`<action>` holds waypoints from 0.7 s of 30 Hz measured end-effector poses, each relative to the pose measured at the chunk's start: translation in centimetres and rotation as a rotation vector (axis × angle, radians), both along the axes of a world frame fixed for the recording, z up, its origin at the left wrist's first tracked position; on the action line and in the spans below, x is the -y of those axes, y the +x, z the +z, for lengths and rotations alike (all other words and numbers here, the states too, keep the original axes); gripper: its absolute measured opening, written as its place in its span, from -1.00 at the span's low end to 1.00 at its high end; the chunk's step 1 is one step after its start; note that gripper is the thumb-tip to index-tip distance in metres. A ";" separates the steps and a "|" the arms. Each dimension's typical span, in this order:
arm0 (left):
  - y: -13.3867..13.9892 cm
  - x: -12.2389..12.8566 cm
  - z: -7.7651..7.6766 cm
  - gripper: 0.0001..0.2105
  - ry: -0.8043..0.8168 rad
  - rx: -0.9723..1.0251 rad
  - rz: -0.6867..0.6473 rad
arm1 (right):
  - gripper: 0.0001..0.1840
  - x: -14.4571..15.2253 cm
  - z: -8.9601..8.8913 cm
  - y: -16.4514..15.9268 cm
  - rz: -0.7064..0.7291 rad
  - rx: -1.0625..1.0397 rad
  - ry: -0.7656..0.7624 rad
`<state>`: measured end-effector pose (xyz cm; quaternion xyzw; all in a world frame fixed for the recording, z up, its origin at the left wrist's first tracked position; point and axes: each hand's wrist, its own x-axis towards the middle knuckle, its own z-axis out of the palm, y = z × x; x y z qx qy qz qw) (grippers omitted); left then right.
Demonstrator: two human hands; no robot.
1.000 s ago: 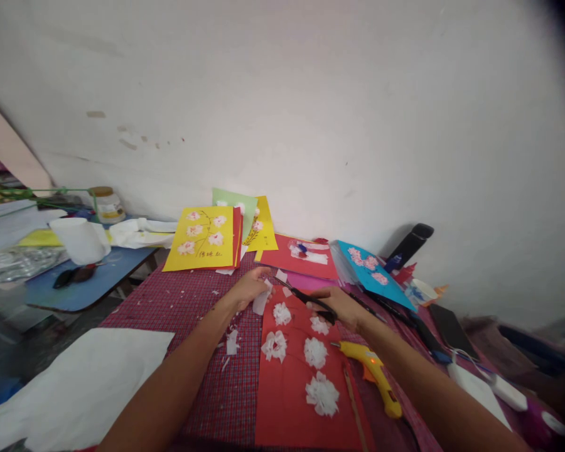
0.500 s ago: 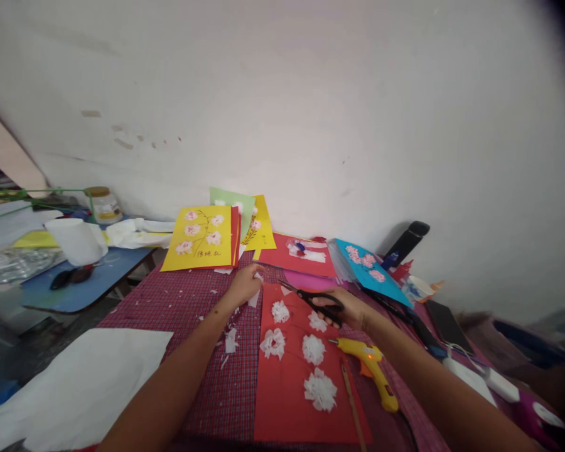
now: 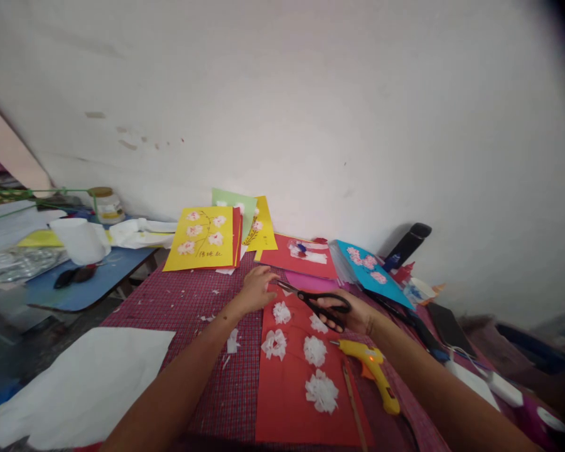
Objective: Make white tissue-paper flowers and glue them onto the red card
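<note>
My right hand (image 3: 346, 312) grips black-handled scissors (image 3: 322, 306) by the finger loops. Their blades point left, over the top of a red sheet (image 3: 287, 402). By the blade tips is my left hand (image 3: 258, 290), its thumb and forefinger apart; I make out nothing held in it. A small white paper scrap (image 3: 286, 291) lies just under the blades. Several ruffled white paper flowers, among them a large one (image 3: 322, 392), sit on the red sheet with thin dark stem lines. A slim brown stick (image 3: 354, 405) rests along the sheet's right side.
A yellow glue gun (image 3: 374, 370) with a lit orange light lies right of the flowers. Behind stand a yellow flower card (image 3: 200, 242) and a blue one (image 3: 374, 276). White paper (image 3: 85, 383) is at left; a paper roll (image 3: 78, 242) stands on a blue table (image 3: 80, 298).
My left hand has moved right, to the scissors' tips, and its fingers have spread. The white piece that showed beside it is out of sight. The scissors' loops are wider apart.
</note>
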<state>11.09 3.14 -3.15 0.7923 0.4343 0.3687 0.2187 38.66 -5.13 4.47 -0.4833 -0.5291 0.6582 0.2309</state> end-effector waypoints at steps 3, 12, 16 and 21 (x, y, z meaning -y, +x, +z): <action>0.2 0.0 0.1 -0.71 0.006 0.024 -0.072 | -0.56 0.2 0.2 -0.1 0.013 -0.022 -0.010; 0.1 -0.3 0.1 -0.91 0.030 0.065 -0.092 | -0.57 1.1 0.7 0.4 0.028 -0.016 0.006; -0.2 -0.6 0.1 -0.90 0.032 0.051 -0.049 | -0.62 0.8 1.2 2.1 0.024 0.368 0.329; -0.4 -0.7 0.4 -0.88 0.057 0.049 0.026 | -0.69 0.2 -0.3 5.3 -0.031 1.053 0.682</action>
